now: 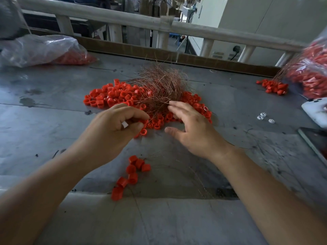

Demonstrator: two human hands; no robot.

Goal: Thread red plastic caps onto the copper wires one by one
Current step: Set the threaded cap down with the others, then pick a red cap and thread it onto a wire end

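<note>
A heap of loose red plastic caps (113, 96) lies on the grey table (53, 121). A tangled bundle of thin copper wires (159, 87) rests on top of the heap. My left hand (116, 124) is at the heap's near edge with its fingers curled, thumb and forefinger pinching at a red cap (144, 122). My right hand (192, 128) is spread open, and its fingertips touch the near side of the wire bundle. A short string of red caps (131, 171) lies close to me on the table, with faint loose wire strands (192, 175) beside it.
A clear plastic bag of red caps (46, 50) lies at the back left. Another bag of caps (311, 75) sits at the right, with a small cap pile (273, 86) in front of it. At the right edge are white bits (263, 116), a white device (316, 110) and a dark tablet (316, 140).
</note>
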